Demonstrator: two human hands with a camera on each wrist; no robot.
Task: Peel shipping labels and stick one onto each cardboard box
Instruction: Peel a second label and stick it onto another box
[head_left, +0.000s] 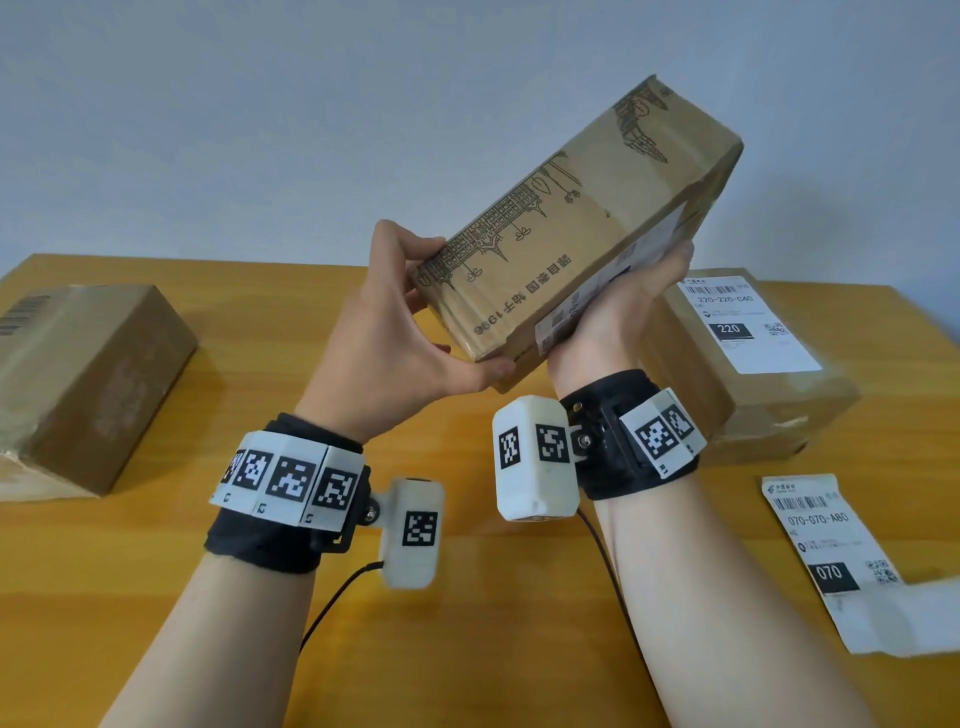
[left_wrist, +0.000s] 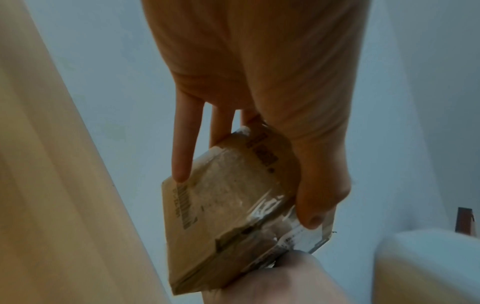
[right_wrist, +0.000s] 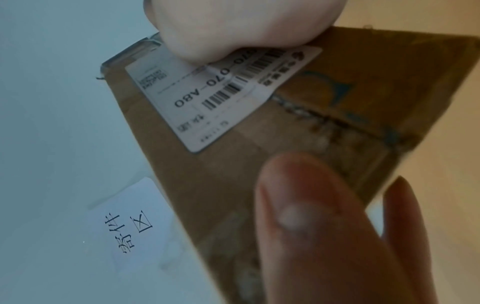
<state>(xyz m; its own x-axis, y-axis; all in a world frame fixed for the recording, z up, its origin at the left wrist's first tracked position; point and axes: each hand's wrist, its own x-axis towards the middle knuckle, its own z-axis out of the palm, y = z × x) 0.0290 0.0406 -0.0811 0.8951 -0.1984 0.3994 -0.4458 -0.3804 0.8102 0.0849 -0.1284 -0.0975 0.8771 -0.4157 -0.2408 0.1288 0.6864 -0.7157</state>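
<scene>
A printed cardboard box (head_left: 566, 234) is raised and tilted above the table. My left hand (head_left: 410, 317) grips its near end, fingers (left_wrist: 182, 156) on the end face and thumb (left_wrist: 319, 197) on the other side. My right hand (head_left: 628, 301) lies flat against the box's lower face, with the heel of its palm (right_wrist: 233, 35) pressing on a white shipping label (right_wrist: 215, 98) marked 070-A80. That hand's fingers are mostly hidden behind the box (right_wrist: 311, 127). The box's taped end (left_wrist: 223, 205) fills the left wrist view.
A plain box (head_left: 88, 379) sits at the table's left. Another box (head_left: 753, 395) with a 220 label (head_left: 743, 327) sits behind my right hand. A label sheet (head_left: 831, 556) lies at the right on the wooden table (head_left: 467, 649). A handwritten paper sign (right_wrist: 124, 232) hangs on the wall.
</scene>
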